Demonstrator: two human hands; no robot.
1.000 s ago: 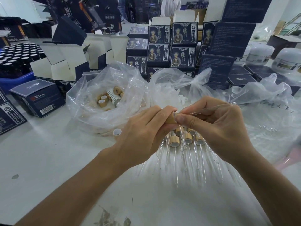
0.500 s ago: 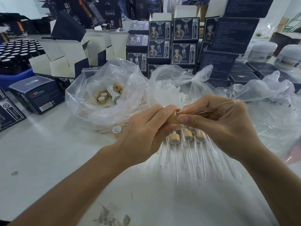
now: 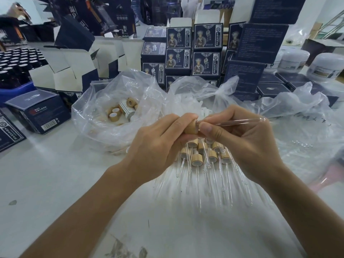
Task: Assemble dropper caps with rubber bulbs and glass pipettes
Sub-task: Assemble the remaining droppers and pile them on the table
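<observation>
Head view, single frame. Left hand point(image 3: 158, 144): fingers curled round a wooden dropper cap point(image 3: 191, 128), held above the white table point(image 3: 46, 183). Right hand point(image 3: 240, 138): thumb and fingers pinching a glass pipette point(image 3: 240, 122) close to the cap; the tube's near end meets the cap's open face, its far end points right, roughly level. Directly beneath the hands: a pile of finished droppers point(image 3: 202, 157), wooden caps bunched together, glass tubes fanning toward the viewer on the table. Behind left hand: clear plastic bag point(image 3: 96, 112), open, holding loose wooden caps point(image 3: 114, 114). Behind centre: second clear bag point(image 3: 188, 95) with small white pieces, contents blurred. Right: crumpled clear plastic sheet point(image 3: 307, 116). Background: stacked dark blue cartons point(image 3: 206, 38), opened white-lined boxes point(image 3: 70, 66), white jars point(image 3: 325, 67) far right.
</observation>
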